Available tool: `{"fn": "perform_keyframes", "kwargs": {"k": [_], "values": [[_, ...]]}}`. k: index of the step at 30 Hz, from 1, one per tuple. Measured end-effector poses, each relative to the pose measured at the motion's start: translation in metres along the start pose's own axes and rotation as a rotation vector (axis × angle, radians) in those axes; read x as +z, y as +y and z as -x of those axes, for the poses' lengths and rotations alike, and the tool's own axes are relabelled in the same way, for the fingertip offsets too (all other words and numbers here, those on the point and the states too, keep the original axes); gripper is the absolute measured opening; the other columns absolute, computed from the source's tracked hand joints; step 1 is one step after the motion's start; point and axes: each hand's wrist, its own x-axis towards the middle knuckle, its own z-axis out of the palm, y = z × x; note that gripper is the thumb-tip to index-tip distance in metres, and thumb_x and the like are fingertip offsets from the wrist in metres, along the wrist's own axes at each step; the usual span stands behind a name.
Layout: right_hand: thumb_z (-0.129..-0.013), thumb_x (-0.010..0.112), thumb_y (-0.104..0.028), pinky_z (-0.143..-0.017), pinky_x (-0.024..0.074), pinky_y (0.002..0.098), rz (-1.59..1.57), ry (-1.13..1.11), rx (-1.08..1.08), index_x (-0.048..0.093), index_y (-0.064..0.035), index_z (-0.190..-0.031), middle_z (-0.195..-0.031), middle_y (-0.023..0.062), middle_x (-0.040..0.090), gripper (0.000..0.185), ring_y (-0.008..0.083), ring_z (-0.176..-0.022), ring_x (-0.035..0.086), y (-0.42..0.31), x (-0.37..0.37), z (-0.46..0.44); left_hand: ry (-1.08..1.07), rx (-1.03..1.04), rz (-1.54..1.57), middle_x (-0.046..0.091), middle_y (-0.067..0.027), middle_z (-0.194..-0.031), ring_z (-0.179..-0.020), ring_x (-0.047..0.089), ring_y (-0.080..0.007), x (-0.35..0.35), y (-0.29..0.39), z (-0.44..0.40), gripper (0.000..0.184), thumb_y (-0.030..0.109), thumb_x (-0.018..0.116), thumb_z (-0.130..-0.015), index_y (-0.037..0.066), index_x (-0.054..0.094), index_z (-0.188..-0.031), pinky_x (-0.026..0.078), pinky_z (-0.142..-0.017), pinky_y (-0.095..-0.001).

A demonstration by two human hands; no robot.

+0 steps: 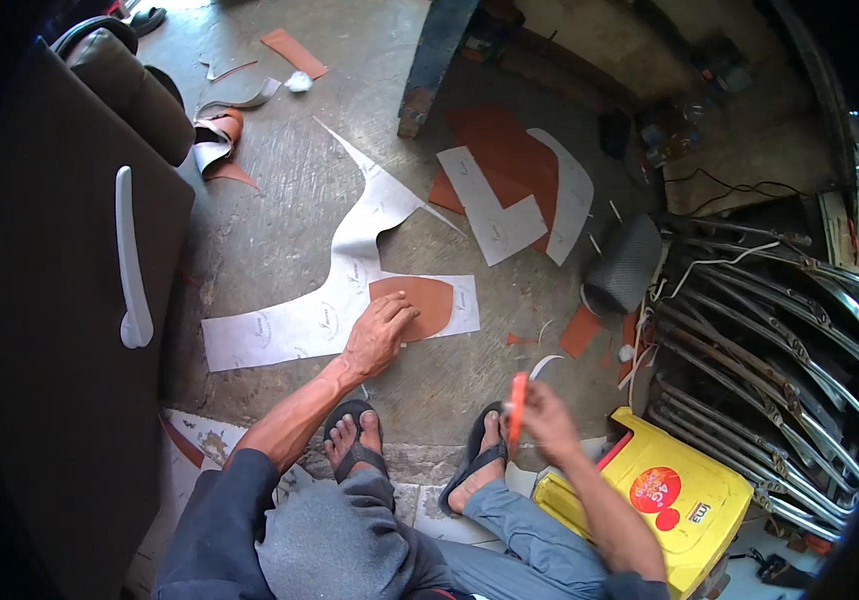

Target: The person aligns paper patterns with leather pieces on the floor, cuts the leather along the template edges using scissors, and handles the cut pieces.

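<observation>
My left hand (pixel 381 332) rests on a brown, curved-edged piece of sheet material (pixel 429 302), its fingers laid over the left part of it. Beneath that lies a large, irregular white-backed sheet (pixel 284 325) with printed script, spread on the floor. My right hand (pixel 544 420), blurred by motion, is raised near my right foot. Closed in it is a slim orange tool (pixel 517 405), held upright; the blur hides its exact kind. Neither this hand nor the tool touches the sheet.
More brown sheets (pixel 494 150) and white-backed offcuts (pixel 494 225) lie farther out. Stacked metal frames (pixel 769 350) and a grey cylinder (pixel 622 265) line the right, with a yellow plastic box (pixel 694 470) nearer me. A dark upholstered piece (pixel 79 330) stands left; scraps (pixel 294 52) litter the floor.
</observation>
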Motion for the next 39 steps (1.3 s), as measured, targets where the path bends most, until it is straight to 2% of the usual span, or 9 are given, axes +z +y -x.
{"fn": "perform_keyframes", "kwargs": {"k": [5,10,14,16,20,22,24,30,39], "values": [[-0.096,0.062,-0.05,-0.058,0.0496,0.0258,-0.417,-0.064,0.26,0.059,-0.007,-0.111,-0.081,0.0009,0.058,0.045,0.011,-0.067,0.06,0.113,0.112,-0.029,-0.014,-0.167,-0.143,0.055,-0.0187,-0.13,-0.131,0.047,-0.0389,-0.038,-0.007,0.041,0.051,0.004,0.07,-0.074,0.004,0.06,-0.124,0.037,-0.112,-0.0475],[-0.095,0.064,-0.051,-0.056,0.0494,0.0253,-0.595,-0.044,0.177,0.059,-0.0067,-0.108,-0.079,0.0018,0.058,0.046,0.0108,-0.065,0.059,0.116,0.148,-0.049,-0.071,-0.396,-0.294,0.044,-0.0229,-0.14,-0.137,0.036,-0.0432,-0.086,-0.026,0.085,0.053,0.016,0.073,-0.083,0.004,0.055,-0.131,0.029,-0.115,-0.052],[-0.092,0.067,-0.054,-0.052,0.0486,0.0244,-0.588,0.063,0.126,0.059,-0.0049,-0.104,-0.074,0.0022,0.057,0.051,0.0113,-0.059,0.058,0.108,0.154,-0.061,0.161,-0.516,-0.548,0.045,-0.0224,-0.139,-0.133,0.04,-0.0427,-0.105,-0.046,0.086,0.055,0.026,0.071,-0.087,0.003,0.052,-0.133,0.031,-0.11,-0.0511],[-0.092,0.067,-0.054,-0.052,0.0483,0.0242,-0.529,0.073,0.145,0.059,-0.0056,-0.102,-0.073,0.0018,0.057,0.05,0.0113,-0.059,0.058,0.105,0.151,-0.062,-0.096,-0.833,-0.453,0.048,-0.0217,-0.137,-0.126,0.047,-0.04,-0.123,-0.038,0.07,0.05,0.023,0.068,-0.088,0.004,0.052,-0.131,0.036,-0.101,-0.0517],[-0.092,0.067,-0.054,-0.051,0.0482,0.0248,-0.615,0.097,0.109,0.059,-0.0063,-0.101,-0.073,0.0017,0.057,0.049,0.0114,-0.058,0.058,0.114,0.142,-0.065,-0.174,-0.852,-0.195,0.067,-0.0212,-0.1,-0.096,0.065,-0.0387,-0.118,-0.047,0.088,0.038,0.022,0.069,-0.087,0.002,0.06,-0.117,0.044,-0.088,-0.0487],[-0.092,0.067,-0.053,-0.051,0.0481,0.0252,-0.603,0.13,0.095,0.06,-0.0063,-0.102,-0.073,0.0013,0.057,0.048,0.0115,-0.057,0.058,0.113,0.135,-0.065,-0.168,-0.819,-0.133,0.068,-0.0203,-0.084,-0.086,0.066,-0.0389,-0.118,-0.022,0.087,0.031,0.02,0.07,-0.086,0.001,0.062,-0.109,0.046,-0.085,-0.0472],[-0.093,0.067,-0.051,-0.051,0.0486,0.0258,-0.589,0.162,0.135,0.06,-0.0057,-0.103,-0.073,0.0014,0.057,0.047,0.012,-0.057,0.058,0.109,0.125,-0.065,-0.429,-0.775,-0.332,0.068,-0.0193,-0.095,-0.095,0.065,-0.0379,-0.11,-0.002,0.086,0.03,0.019,0.07,-0.086,0.002,0.062,-0.108,0.048,-0.087,-0.0465],[-0.093,0.066,-0.052,-0.051,0.0499,0.0257,-0.597,0.147,0.086,0.061,-0.0042,-0.104,-0.073,0.0031,0.058,0.05,0.0125,-0.058,0.059,0.105,0.122,-0.064,-0.092,-0.245,-0.108,0.051,-0.0186,-0.139,-0.13,0.049,-0.0355,-0.016,0.049,0.043,0.055,0.019,0.071,-0.085,0.008,0.054,-0.135,0.038,-0.11,-0.0466],[-0.094,0.065,-0.052,-0.051,0.0501,0.0262,-0.655,0.208,0.05,0.061,-0.0008,-0.109,-0.074,0.0043,0.059,0.053,0.0124,-0.058,0.06,0.089,0.133,-0.061,-0.223,0.01,-0.29,0.04,-0.0099,-0.155,-0.147,0.031,-0.0306,0.04,0.025,-0.003,0.063,0.013,0.056,-0.087,0.014,0.044,-0.148,0.019,-0.122,-0.0514]]}}
